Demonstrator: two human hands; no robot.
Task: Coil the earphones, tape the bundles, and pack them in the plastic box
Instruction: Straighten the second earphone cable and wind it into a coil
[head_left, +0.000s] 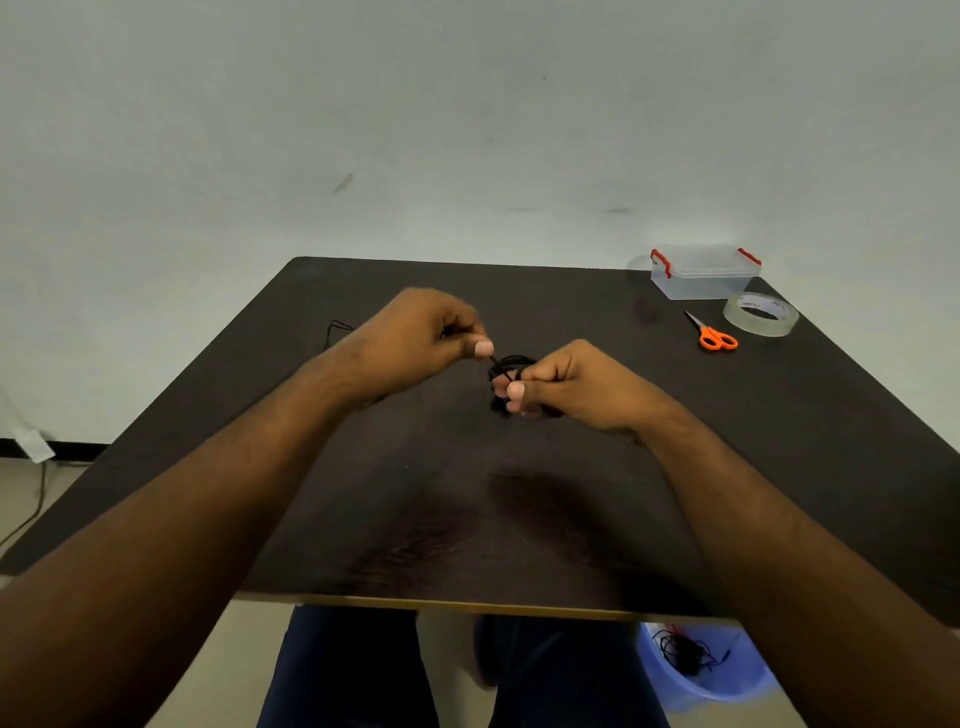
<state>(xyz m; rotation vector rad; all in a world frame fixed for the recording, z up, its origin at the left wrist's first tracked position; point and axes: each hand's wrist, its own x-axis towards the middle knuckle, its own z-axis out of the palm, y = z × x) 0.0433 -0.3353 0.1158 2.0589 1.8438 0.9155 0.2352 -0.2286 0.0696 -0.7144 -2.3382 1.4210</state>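
Above the middle of the dark table (519, 519), my right hand (571, 384) grips a small coil of black earphone cable (511, 364) wound around its fingers. My left hand (421, 343) pinches the free end of that cable just left of the coil. A loose piece of black cable (337, 328) shows on the table behind my left wrist. At the far right corner stands the clear plastic box (701, 273) with red clips. A roll of clear tape (761, 314) lies in front of it, and orange-handled scissors (714, 335) lie to the tape's left.
On the floor under the table's near right edge stands a blue bucket (717, 680) holding a tangle of black earphones (685, 657). My legs are under the near edge. A wall lies behind the table's far edge.
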